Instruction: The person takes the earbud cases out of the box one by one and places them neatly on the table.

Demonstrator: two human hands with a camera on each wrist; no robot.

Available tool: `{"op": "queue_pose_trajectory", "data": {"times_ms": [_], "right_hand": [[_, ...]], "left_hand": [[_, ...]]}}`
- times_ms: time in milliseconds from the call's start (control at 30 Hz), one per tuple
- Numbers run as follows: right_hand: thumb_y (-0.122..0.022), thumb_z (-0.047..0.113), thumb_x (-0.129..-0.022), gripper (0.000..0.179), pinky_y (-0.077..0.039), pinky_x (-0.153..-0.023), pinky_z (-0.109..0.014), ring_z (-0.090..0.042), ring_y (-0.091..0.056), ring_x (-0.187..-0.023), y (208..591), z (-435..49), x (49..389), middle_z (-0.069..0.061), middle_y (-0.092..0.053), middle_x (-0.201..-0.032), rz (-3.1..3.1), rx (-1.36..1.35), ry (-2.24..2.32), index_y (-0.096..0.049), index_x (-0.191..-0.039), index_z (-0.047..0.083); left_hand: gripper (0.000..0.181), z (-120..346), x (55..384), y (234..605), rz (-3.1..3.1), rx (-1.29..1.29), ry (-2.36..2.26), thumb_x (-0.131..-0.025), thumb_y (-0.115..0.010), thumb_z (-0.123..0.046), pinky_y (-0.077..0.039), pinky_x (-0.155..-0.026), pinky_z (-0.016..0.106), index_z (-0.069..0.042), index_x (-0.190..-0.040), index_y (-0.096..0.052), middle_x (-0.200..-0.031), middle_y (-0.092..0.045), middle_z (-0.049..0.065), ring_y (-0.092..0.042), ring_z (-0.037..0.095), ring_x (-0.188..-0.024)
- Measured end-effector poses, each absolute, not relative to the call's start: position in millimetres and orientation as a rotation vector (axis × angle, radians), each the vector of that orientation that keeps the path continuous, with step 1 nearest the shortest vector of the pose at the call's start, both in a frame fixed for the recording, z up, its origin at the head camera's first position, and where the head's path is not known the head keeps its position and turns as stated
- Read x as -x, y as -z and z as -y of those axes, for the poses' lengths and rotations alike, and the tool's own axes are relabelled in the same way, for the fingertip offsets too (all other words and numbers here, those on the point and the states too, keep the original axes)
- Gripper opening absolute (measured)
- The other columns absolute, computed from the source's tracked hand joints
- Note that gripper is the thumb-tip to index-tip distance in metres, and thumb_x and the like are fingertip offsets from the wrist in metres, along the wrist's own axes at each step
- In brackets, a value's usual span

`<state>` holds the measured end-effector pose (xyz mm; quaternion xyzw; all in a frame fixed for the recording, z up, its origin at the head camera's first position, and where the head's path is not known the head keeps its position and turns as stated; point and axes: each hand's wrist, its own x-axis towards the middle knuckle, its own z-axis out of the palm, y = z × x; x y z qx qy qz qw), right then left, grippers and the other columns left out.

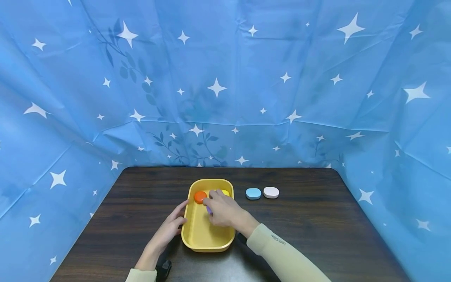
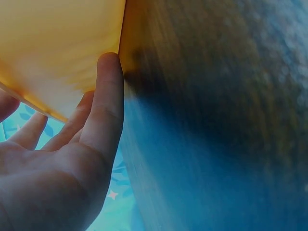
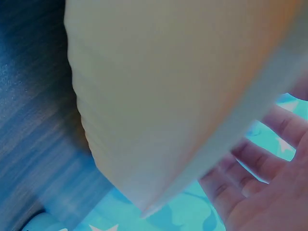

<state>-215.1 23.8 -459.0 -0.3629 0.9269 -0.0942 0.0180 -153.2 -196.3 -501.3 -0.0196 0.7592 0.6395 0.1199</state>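
Note:
In the head view a yellow rectangular tub point(image 1: 208, 248) stands on the table. My left hand point(image 1: 168, 228) is at its left side, and in the left wrist view its extended fingers point(image 2: 109, 91) touch the outer wall. My right hand point(image 1: 225, 209) reaches over the right rim into the tub and pinches a purple piece point(image 1: 209, 210), mostly hidden under the fingers. An orange round piece point(image 1: 200, 197) lies in the tub's far left corner. Part of a yellow piece point(image 1: 226, 192) shows in the far right, beyond the right hand.
Right of the tub, a light blue rounded block point(image 1: 253, 193) and a whitish rounded block point(image 1: 271, 192) sit side by side. They are on the dark wood-grain table point(image 1: 303, 223). A blue star-patterned cloth point(image 1: 225, 102) hangs behind and along both sides.

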Motion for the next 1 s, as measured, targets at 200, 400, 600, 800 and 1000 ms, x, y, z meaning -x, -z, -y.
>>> {"op": "queue_pose_trajectory", "data": {"times_ms": [200, 400, 600, 800, 1000], "right_hand": [[-0.078, 0.025, -0.086, 0.038, -0.05, -0.081, -0.027, -0.016, -0.045, -0.096, 455.5, -26.4, 211.2, 0.001, -0.053, -0.108, -2.905, 1.137, 0.283, -0.066, -0.122, 0.021], [-0.077, 0.026, -0.085, 0.037, -0.049, -0.078, -0.026, -0.016, -0.044, -0.096, 453.8, -29.9, 206.3, 0.001, -0.053, -0.108, -2.913, 1.165, 0.304, -0.066, -0.12, 0.02], [-0.078, 0.025, -0.084, 0.037, -0.05, -0.076, -0.025, -0.016, -0.044, -0.097, 451.4, -40.3, 199.1, 0.002, -0.052, -0.107, -2.924, 1.137, 0.369, -0.068, -0.119, 0.018], [-0.074, 0.021, -0.084, 0.035, -0.049, -0.074, -0.025, -0.017, -0.044, -0.097, 449.8, -52.8, 196.4, 0.001, -0.052, -0.107, -2.938, 1.144, 0.448, -0.07, -0.118, 0.015], [-0.072, 0.02, -0.085, 0.034, -0.05, -0.078, -0.028, -0.017, -0.045, -0.099, 448.4, -60.2, 196.2, 0.0, -0.052, -0.109, -2.965, 1.149, 0.509, -0.069, -0.118, 0.014]], "left_hand": [[0.062, 197.8, 153.6, 500.8, -2.231, 0.056, -1.86, -0.1, -0.047, -0.009, -0.049, -0.096, 0.055, -0.017, -0.16, -0.033, -0.14, -0.046, 0.022, -0.057, 0.032, -0.116], [0.062, 197.5, 153.5, 501.1, -2.237, 0.072, -1.851, -0.1, -0.047, -0.009, -0.05, -0.096, 0.055, -0.017, -0.16, -0.033, -0.137, -0.048, 0.021, -0.057, 0.031, -0.114], [0.061, 195.5, 152.5, 501.6, -2.232, 0.062, -1.859, -0.1, -0.046, -0.008, -0.051, -0.095, 0.054, -0.016, -0.16, -0.032, -0.135, -0.049, 0.021, -0.059, 0.031, -0.113], [0.062, 195.0, 152.5, 501.1, -2.227, 0.048, -1.87, -0.1, -0.046, -0.008, -0.051, -0.095, 0.053, -0.017, -0.16, -0.032, -0.139, -0.047, 0.023, -0.058, 0.032, -0.114], [0.062, 195.4, 153.0, 500.8, -2.223, 0.053, -1.881, -0.1, -0.046, -0.008, -0.051, -0.095, 0.054, -0.018, -0.16, -0.033, -0.141, -0.046, 0.023, -0.058, 0.033, -0.114]]}}
